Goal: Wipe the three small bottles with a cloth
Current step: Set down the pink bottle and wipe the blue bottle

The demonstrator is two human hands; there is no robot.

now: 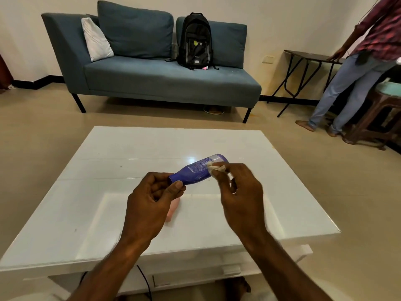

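While the left hand (152, 198) pinches the purple bottle (198, 169) by its narrow end above the white table (97, 170), the right hand (236, 185) presses a small cloth (216, 167) to its side; rotating the bottle would wipe every face. Its long axis runs lower-left to upper-right, base pointing away. A pink bottle (172, 210), perhaps, lies beneath
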